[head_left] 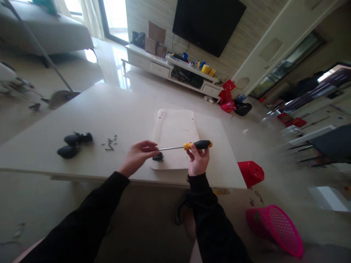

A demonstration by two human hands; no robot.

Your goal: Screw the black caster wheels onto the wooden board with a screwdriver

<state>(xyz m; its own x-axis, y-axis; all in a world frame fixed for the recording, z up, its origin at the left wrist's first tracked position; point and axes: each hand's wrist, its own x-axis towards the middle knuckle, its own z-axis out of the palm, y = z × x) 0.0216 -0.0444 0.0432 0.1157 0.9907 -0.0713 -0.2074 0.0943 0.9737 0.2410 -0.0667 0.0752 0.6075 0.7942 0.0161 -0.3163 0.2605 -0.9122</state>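
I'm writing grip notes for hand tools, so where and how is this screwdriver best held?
I'd wrap the fingers around the screwdriver's thick black-and-yellow handle, coming from its right end. It lies nearly level, handle rightward; the slim metal shaft offers less to grip, and its other end is at the left hand.

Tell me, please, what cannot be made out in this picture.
- Head view: tip of the screwdriver, hidden at the left hand's fingertips.
- Head view: type of the small dark pieces, too small.
- Head view: details of the black parts, blurred.
- Head view: top of the television, cut off by the upper edge.
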